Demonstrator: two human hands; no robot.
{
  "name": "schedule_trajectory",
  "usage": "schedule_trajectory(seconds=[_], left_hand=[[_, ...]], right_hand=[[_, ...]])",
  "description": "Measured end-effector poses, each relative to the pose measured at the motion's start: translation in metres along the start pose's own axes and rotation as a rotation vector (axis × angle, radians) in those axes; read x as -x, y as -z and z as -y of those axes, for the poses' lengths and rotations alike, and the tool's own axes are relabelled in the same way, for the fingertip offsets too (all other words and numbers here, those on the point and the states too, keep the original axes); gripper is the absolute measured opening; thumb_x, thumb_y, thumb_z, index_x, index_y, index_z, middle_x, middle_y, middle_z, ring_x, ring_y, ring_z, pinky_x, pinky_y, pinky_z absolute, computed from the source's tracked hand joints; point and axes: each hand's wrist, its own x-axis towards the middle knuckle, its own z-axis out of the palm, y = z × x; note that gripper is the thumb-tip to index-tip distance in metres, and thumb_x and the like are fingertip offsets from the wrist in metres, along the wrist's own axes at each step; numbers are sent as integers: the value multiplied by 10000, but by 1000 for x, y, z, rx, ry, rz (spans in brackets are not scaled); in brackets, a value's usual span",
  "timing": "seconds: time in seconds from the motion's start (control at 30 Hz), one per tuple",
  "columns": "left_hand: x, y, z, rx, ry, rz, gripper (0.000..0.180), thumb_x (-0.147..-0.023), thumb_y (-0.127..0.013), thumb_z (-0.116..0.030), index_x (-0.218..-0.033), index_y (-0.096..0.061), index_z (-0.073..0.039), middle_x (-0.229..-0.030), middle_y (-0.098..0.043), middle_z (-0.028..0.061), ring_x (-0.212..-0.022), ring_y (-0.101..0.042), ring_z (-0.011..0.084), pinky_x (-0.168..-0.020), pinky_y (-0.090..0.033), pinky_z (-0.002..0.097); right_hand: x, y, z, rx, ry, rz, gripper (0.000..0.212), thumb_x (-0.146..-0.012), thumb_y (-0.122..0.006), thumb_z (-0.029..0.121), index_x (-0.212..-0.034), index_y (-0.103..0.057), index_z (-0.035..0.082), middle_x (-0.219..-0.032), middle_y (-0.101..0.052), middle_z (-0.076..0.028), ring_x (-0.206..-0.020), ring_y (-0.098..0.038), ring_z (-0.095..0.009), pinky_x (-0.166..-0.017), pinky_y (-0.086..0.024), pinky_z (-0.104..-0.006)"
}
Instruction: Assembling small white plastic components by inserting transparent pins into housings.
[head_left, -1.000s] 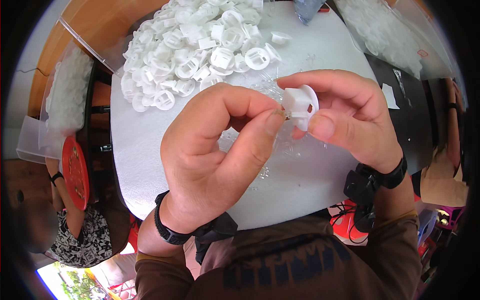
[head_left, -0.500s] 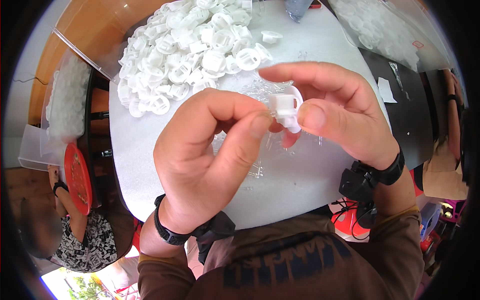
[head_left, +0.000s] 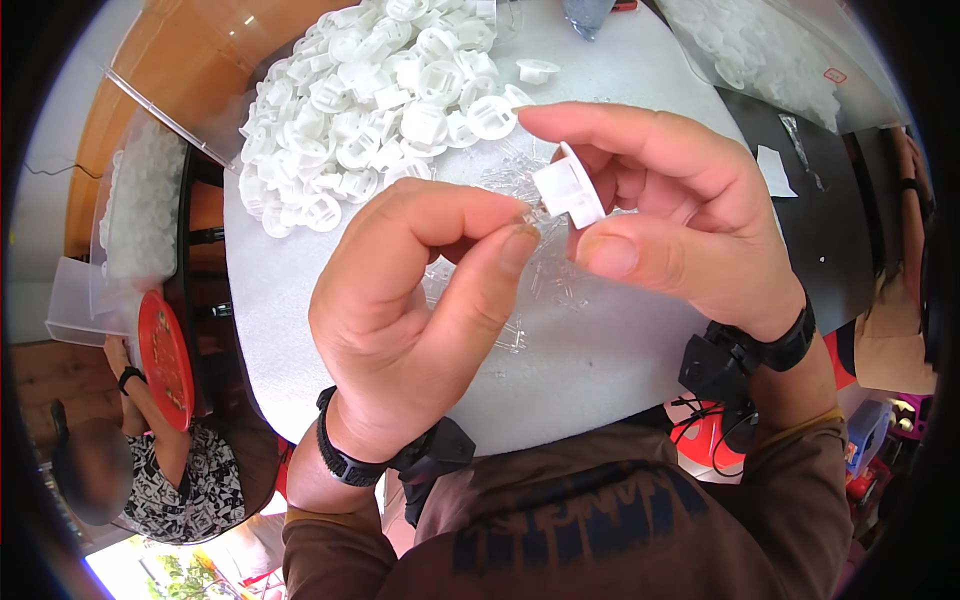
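Note:
My right hand [head_left: 690,225] holds a white plastic part [head_left: 570,190] with a round flange and a boxy middle, the flange edge near my thumb and curled fingers. That part is tilted, its boxy side facing left. Thumb and forefinger of my left hand [head_left: 400,310] are pinched together right beside it, on a tiny clear piece [head_left: 535,212] that is mostly hidden by the fingertips. Whether the tiny piece touches the white part I cannot tell. Below and behind both hands, several small clear plastic pieces [head_left: 560,280] lie scattered on the white table [head_left: 290,340].
A big heap of white round parts [head_left: 370,110] covers the far left of the table; one loose part [head_left: 537,71] lies apart from it. Clear bags of parts stand at far right [head_left: 760,60] and left [head_left: 145,210]. A person with a red tray [head_left: 165,360] sits at left.
The white part has turned and tilted in my right hand, its flange now slanting. My right forefinger has risen a little, and my left hand keeps its pinch nearly in place.

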Motion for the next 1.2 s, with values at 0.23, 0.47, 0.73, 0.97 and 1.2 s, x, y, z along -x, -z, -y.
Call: schedule_trajectory(seconds=[0.23,0.47,0.73,0.97,1.2], left_hand=[[1,-6,-3,-106,-95,-54,132,-708,-647,63,-813,-588,10,-689,-574,74,-582,-525,159,-529,-409,241],[-1,-8,3,-270,-346,-40,174,-661,-657,86,-788,-583,-7,-663,-552,79,-536,-505,196,-471,-392,272],[-3,-5,5,-237,-308,-20,184,-655,-661,90,-793,-586,-7,-668,-554,75,-541,-510,190,-481,-396,265],[-9,-2,2,-330,-368,46,201,-645,-677,86,-814,-603,4,-711,-588,85,-582,-543,196,-515,-415,259],[-10,-2,4,-452,-476,68,231,-625,-673,88,-829,-608,3,-711,-591,95,-599,-558,237,-532,-427,298]], right_hand=[[0,5,0,119,31,42,473,-754,-664,69,-1181,-507,-61,-1041,-564,-112,-934,-545,-153,-777,-446,-255],[0,4,1,265,72,61,469,-702,-704,90,-1136,-568,-27,-852,-574,-50,-755,-509,-107,-665,-407,-225],[-2,3,-3,250,93,7,468,-682,-722,93,-1118,-586,-12,-808,-563,-33,-718,-484,-108,-632,-393,-226],[-1,4,-3,228,145,-16,462,-640,-757,58,-1073,-607,-3,-804,-561,-37,-693,-494,-104,-608,-404,-219],[-1,4,0,374,229,-13,445,-614,-776,53,-1033,-631,20,-740,-564,-9,-610,-489,-92,-562,-386,-218]])
